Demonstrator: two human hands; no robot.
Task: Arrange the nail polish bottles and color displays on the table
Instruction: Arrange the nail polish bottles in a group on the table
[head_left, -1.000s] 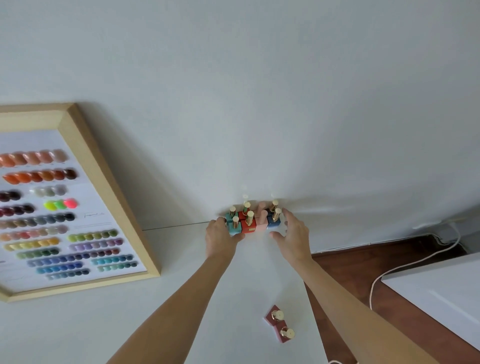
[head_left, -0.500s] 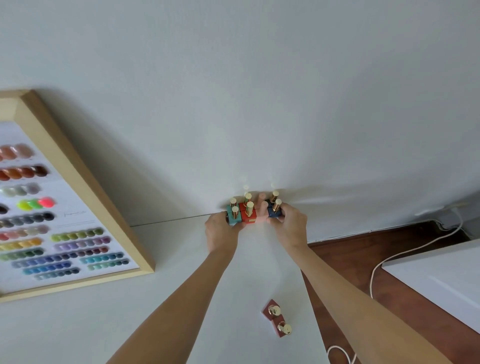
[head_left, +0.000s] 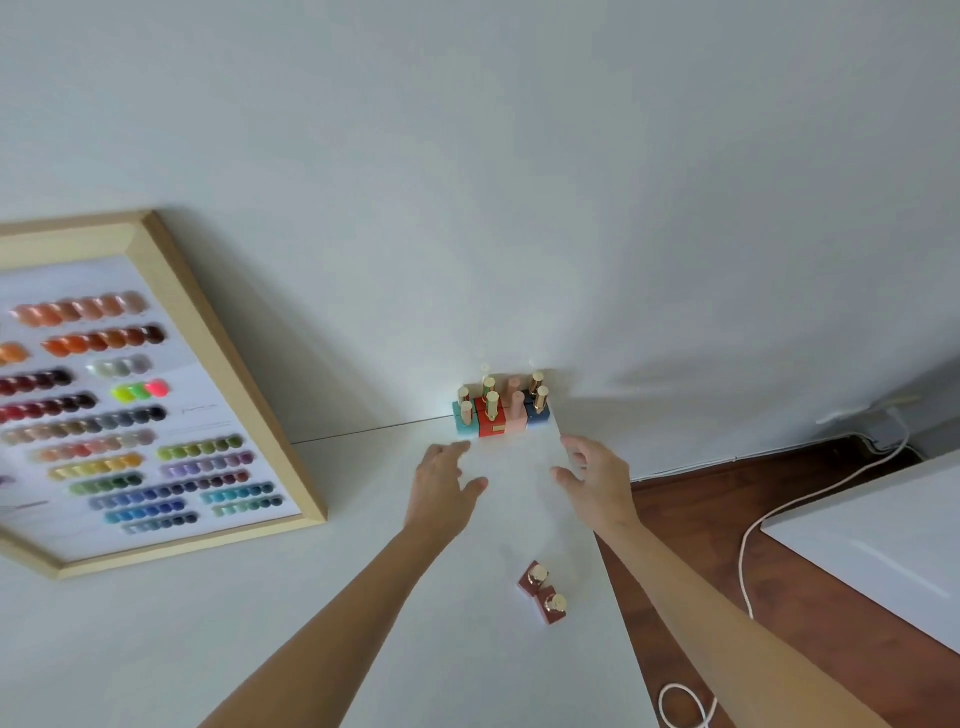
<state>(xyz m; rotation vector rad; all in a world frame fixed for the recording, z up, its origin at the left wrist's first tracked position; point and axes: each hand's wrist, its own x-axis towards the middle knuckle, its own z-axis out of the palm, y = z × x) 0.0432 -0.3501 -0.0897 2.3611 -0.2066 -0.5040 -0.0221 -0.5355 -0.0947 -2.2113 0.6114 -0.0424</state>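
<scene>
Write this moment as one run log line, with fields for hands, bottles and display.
hands: left hand and right hand open, empty | bottles: cluster at wall; two dark red bottles apart | display: framed colour chart leaning left

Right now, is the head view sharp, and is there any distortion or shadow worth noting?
Head view: the cluster of bottles at the wall is fairly sharp, the swatch frame bows from wide-angle distortion and throws a soft shadow on the wall; lighting is even, no glare.

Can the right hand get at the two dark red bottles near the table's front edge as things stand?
Probably yes. The right hand is open and empty, and the two dark red bottles stand apart on bare table beside the right forearm, with nothing between them.
</scene>
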